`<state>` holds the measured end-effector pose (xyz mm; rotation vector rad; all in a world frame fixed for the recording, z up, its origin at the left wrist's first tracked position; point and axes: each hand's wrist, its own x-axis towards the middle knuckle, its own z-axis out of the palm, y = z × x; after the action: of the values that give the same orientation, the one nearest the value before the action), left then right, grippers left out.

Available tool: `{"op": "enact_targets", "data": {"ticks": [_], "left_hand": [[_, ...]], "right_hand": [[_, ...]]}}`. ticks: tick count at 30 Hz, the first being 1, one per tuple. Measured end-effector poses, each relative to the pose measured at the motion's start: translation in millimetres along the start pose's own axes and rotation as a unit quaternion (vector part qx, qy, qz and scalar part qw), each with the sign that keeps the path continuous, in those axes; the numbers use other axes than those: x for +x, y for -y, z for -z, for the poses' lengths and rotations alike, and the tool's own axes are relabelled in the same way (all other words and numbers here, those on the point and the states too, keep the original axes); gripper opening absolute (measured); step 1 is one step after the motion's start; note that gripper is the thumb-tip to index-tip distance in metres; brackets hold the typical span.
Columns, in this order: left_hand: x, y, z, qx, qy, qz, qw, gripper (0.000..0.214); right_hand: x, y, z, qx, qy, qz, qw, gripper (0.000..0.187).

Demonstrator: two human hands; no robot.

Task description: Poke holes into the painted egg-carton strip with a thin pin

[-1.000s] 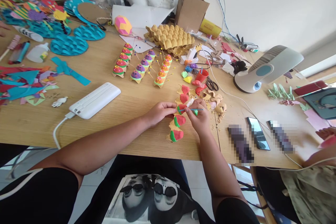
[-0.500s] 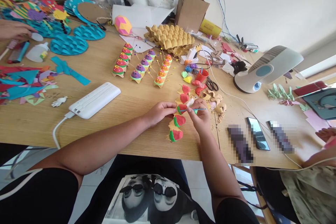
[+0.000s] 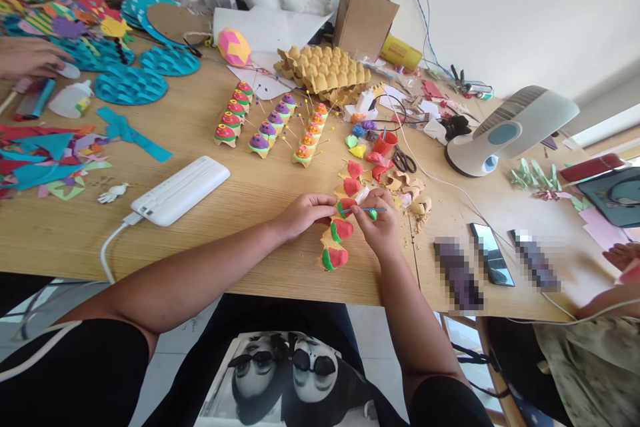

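Note:
A strip of egg-carton cups (image 3: pixel 342 232) lies on the table before me, its cups covered with red clay and several edged in green. My left hand (image 3: pixel 311 215) grips the strip's left side near the middle cup, thumb and fingers closed on it. Pinched in my right hand (image 3: pixel 379 221) is a thin blue stick (image 3: pixel 363 209), its tip at the green edge of that middle cup. A small lump of green clay (image 3: pixel 373 214) shows by my right fingers. Something whitish and clear lies just behind that hand.
Finished caterpillar-like strips (image 3: pixel 260 141) with pins stand beyond, before an egg tray (image 3: pixel 325 70). A white power bank (image 3: pixel 181 191) lies left; scissors (image 3: pixel 404 161), carton scraps, a fan (image 3: pixel 493 137) and phones (image 3: pixel 491 255) lie right. Other people's hands (image 3: pixel 33 58) show at both sides.
The blue stick and my right fingers have shifted slightly left along the middle cup's edge. My left hand and the strip stay in place.

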<state>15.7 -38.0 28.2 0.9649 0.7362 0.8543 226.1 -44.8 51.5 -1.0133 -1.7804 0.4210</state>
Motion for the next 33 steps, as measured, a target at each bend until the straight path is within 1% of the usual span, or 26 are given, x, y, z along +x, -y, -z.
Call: {"op": "enact_targets", "data": {"ticks": [7,14,25,30,33], "left_hand": [[0.3,-1.7,-0.8,0.001,-0.007,0.009,1.000,0.034],[-1.4,-2.6,-1.0,0.008,-0.012,0.011,1.000,0.035],[-2.5,-5.7,-1.4,0.004,-0.006,0.011,1.000,0.033],[-3.0,-7.8,-3.6,-0.001,-0.005,0.011,1.000,0.038],[-2.5,-7.2,-3.9,0.007,-0.012,0.010,1.000,0.038]], "right_hand": [[-2.2,-1.0,1.1,0.053,-0.002,-0.036,0.998,0.024],[-0.5,3.4,2.0,0.043,0.007,-0.016,0.999,0.024],[-0.2,4.6,1.6,-0.014,0.011,-0.007,1.000,0.022],[-0.5,4.8,0.9,0.019,0.006,0.012,1.000,0.021],[-0.8,4.4,0.3,0.018,0.009,0.004,1.000,0.022]]}}
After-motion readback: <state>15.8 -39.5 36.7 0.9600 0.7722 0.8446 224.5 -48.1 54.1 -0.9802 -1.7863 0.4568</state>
